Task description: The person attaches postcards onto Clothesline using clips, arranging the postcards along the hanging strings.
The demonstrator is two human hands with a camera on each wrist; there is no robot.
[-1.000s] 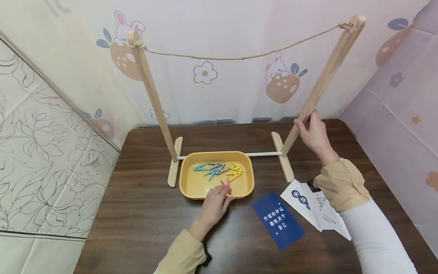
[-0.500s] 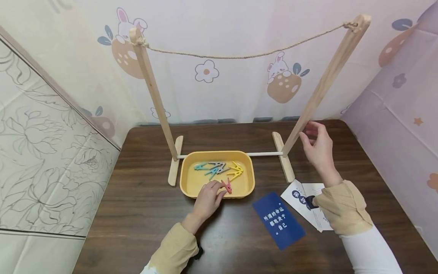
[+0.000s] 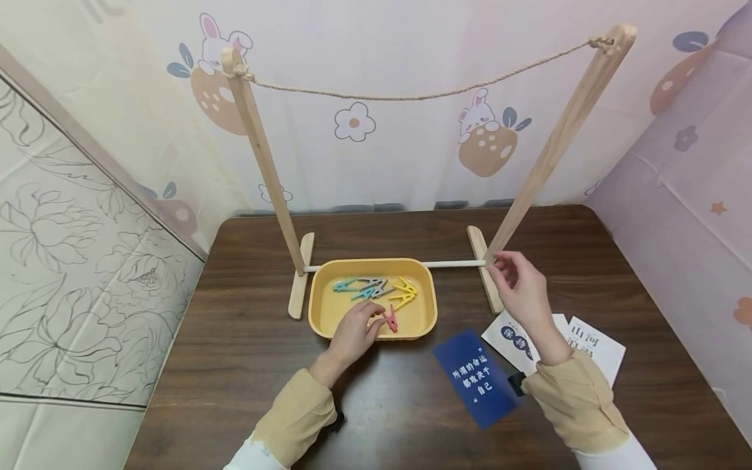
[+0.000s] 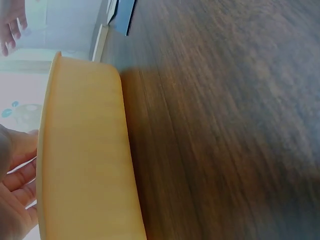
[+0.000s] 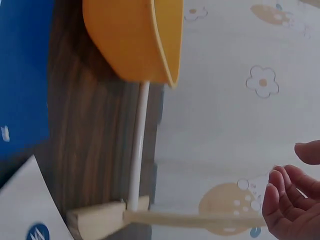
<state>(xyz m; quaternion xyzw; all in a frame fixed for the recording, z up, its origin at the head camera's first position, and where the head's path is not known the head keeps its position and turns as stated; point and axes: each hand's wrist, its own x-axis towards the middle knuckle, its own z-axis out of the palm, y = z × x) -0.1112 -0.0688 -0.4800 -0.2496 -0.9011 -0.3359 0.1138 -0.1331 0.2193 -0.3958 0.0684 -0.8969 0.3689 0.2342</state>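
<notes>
A red clothespin (image 3: 390, 320) lies in the front of a yellow basket (image 3: 431, 307). My left hand (image 3: 354, 333) reaches over the near rim, thumb and fingertips at its left side. Whether they pinch the clothespin or only touch it is unclear; in the left wrist view the basket wall hides it. My right hand (image 3: 523, 287), fingers loosely curled around nothing, hovers by the foot of the right wooden post (image 3: 543, 156). Teal clothespins (image 3: 345, 286), grey clothespins (image 3: 376, 284) and yellow clothespins (image 3: 405, 294) lie farther back in the basket.
A rope (image 3: 411, 98) hangs slack between the right post and the left post (image 3: 261, 147). A white rod (image 3: 454, 264) joins their wooden feet. A blue card (image 3: 478, 382) and white cards (image 3: 599, 346) lie at the right front of the dark table (image 3: 235, 365).
My right hand has let go of the right post and come down and toward me, uncovering more white cards. My left hand has shifted slightly left, still beside the red clothespin.
</notes>
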